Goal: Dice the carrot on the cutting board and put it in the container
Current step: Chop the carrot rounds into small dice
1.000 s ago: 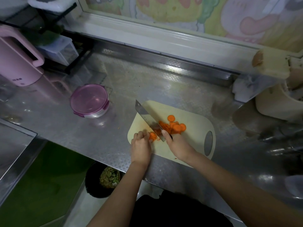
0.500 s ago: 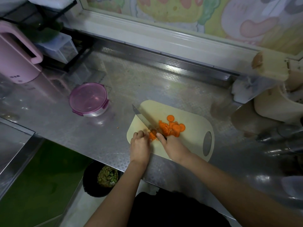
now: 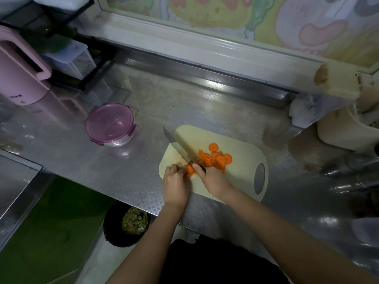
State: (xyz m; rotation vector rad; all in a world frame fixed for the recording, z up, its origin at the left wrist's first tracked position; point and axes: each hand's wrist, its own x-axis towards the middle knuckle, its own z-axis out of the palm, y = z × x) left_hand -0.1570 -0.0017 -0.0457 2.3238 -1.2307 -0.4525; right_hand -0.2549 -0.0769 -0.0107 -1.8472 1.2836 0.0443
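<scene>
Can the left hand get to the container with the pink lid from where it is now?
Probably yes. Only bare counter lies between the left hand and the container. But it must first release the carrot piece it holds.

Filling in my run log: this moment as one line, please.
step: slicing | left hand: holds carrot stub on board | right hand: grips knife | slices: beside knife | container: lidded, apart

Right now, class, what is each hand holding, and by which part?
The right hand grips the knife by its dark handle, close to the blade. The left hand holds the carrot piece with its fingertips, from the piece's left side.
</scene>
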